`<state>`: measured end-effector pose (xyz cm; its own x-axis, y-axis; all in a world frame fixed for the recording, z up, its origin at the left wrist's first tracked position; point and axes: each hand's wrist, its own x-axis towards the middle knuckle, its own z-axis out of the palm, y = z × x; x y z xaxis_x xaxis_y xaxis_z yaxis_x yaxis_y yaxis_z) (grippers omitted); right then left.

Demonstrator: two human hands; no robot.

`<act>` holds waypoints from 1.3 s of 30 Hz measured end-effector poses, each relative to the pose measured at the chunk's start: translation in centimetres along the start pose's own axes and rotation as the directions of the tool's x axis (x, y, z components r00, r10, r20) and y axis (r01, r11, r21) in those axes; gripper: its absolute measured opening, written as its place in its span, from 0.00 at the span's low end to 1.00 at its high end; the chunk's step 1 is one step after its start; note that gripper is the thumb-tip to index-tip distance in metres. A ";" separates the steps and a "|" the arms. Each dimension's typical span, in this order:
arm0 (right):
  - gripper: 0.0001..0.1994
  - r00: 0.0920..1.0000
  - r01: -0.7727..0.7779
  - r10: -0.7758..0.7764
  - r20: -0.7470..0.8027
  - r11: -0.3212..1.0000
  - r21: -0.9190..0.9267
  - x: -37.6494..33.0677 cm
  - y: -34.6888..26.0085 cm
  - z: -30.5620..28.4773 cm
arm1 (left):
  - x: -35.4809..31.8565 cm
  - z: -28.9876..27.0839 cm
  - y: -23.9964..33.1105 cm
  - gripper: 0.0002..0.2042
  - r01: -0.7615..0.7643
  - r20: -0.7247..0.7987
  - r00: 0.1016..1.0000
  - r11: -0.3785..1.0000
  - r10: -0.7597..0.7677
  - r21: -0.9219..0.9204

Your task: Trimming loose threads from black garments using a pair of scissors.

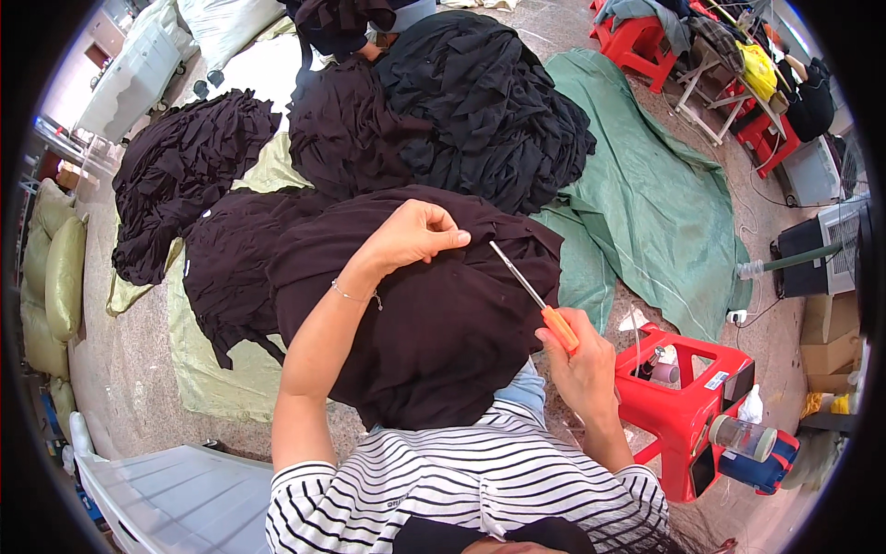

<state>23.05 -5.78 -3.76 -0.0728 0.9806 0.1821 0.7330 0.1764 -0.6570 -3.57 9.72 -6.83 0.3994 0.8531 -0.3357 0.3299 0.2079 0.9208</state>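
Observation:
Dark maroon cloth point(406, 332) is spread over my lap in loose folds. Above it, my left hand point(413, 233) is closed, thumb and fingertips pressed together. Whatever is in that pinch, thread or a bit of cloth, is too small to make out. My right hand point(581, 355) grips a screwdriver-like tool point(558, 325) by its orange handle. The tool's thin metal shaft slants up and left, its tip over the cloth just right of my left thumb.
Heaps of maroon cloth point(185, 175) and black cloth point(480, 102) lie ahead on sheeting. Another person's hand point(370, 51) is at the far heap. A green tarp point(646, 194) spreads right. Beside me stand a red stool point(660, 397) with a glass jar point(743, 439) and a grey-white bin point(185, 494).

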 end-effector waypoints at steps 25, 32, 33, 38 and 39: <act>0.15 0.998 -0.067 0.067 0.011 0.997 -0.042 -1.6 0.6 -0.7 | -0.6 1.2 0.1 0.12 -0.143 0.090 0.988 0.968 0.126 0.207; 0.14 0.951 -0.309 0.309 -0.008 0.949 -0.064 -2.8 1.9 -2.0 | 3.5 1.3 4.7 0.09 -0.207 -0.038 0.956 0.761 0.291 0.615; 0.14 0.959 -0.284 0.284 -0.021 0.957 -0.055 -2.8 1.9 -1.9 | 4.4 1.5 3.9 0.10 -0.287 0.087 0.954 0.783 0.287 0.552; 0.14 0.969 -0.245 0.242 -0.045 0.967 -0.063 -2.7 2.4 -2.1 | 4.8 3.7 2.3 0.14 -0.571 0.402 0.821 0.607 0.405 0.553; 0.15 0.974 -0.223 0.220 -0.052 0.973 -0.066 -2.6 2.5 -2.0 | 5.0 3.8 2.2 0.14 -0.571 0.408 0.820 0.609 0.401 0.550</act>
<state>26.42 -8.06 -4.36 0.1253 0.9896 0.0711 0.7737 -0.0526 -0.6314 2.40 12.66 -7.25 0.8086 0.5881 0.0134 0.4434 -0.6243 0.6432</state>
